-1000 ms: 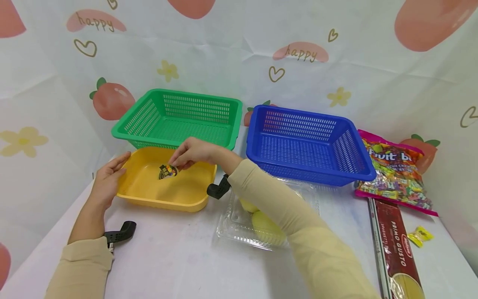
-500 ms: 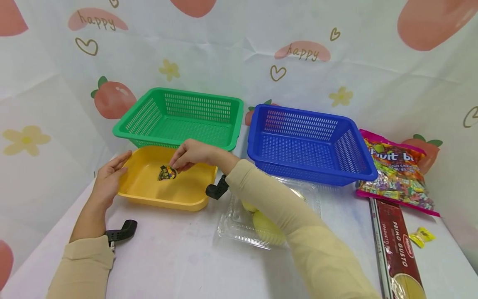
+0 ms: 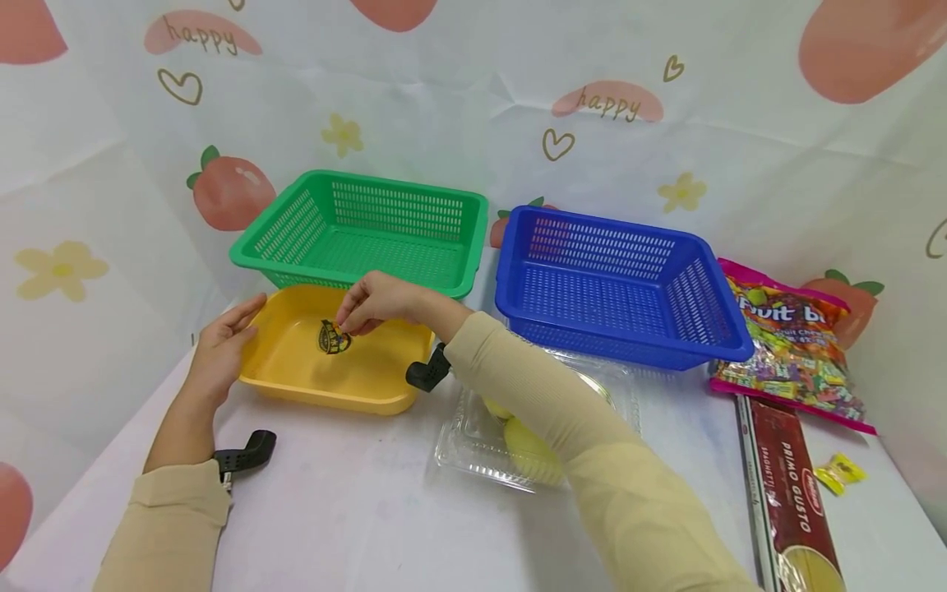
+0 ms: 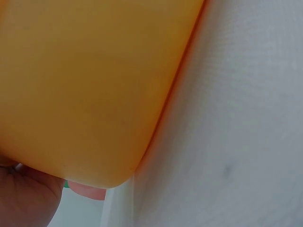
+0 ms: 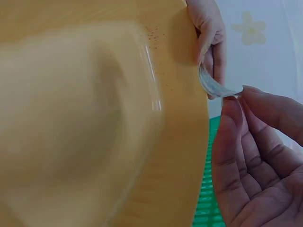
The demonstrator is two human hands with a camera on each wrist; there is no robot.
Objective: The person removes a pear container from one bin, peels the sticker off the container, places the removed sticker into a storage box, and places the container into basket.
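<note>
My right hand pinches a small sticker with a dark, colourful print over the inside of the yellow basin. In the right wrist view the sticker bends in a curve, its pale back showing, with one end between thumb and fingertips. At the basin's left side, my left hand rests against the rim with its fingers fairly straight. The left wrist view shows the basin's outer wall and part of that hand at its lower edge.
Behind the basin stands a green basket, with a blue basket to its right. A clear plastic box holding yellow-green fruit lies under my right forearm. Farther right are a candy bag, a spaghetti pack and a yellow wrapped candy.
The sticker has turned and bent in my right fingers, so its print looks narrower. Both hands keep nearly the same places; the whole head view has shifted slightly.
</note>
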